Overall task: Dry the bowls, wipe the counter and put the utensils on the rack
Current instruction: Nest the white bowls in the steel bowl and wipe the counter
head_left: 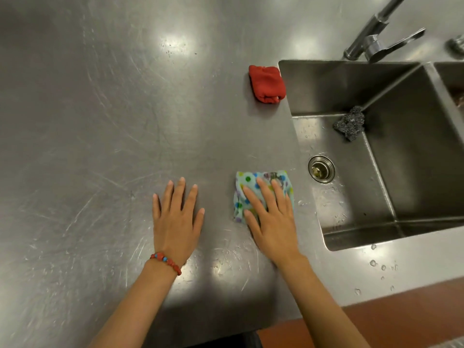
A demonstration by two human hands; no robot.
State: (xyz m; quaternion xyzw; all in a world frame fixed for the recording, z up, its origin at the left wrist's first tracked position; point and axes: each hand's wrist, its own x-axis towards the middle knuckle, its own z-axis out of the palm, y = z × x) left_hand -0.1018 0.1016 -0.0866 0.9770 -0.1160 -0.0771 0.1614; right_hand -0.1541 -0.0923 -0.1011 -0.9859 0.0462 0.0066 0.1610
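Observation:
A folded light-blue cloth with coloured dots (pixel 253 180) lies on the steel counter (pixel 100 121) just left of the sink. My right hand (pixel 271 217) presses flat on this cloth with straight, spread fingers. My left hand (pixel 177 219), with a red bead bracelet on the wrist, rests flat on the bare counter a little to the left of the cloth. No bowls, utensils or rack are in view.
A folded red cloth (pixel 267 84) lies by the sink's far left corner. The steel sink (pixel 334 86) holds a steel scourer (pixel 350 123) and a drain (pixel 321 169). A tap (pixel 376 38) stands behind it. Water drops dot the front edge.

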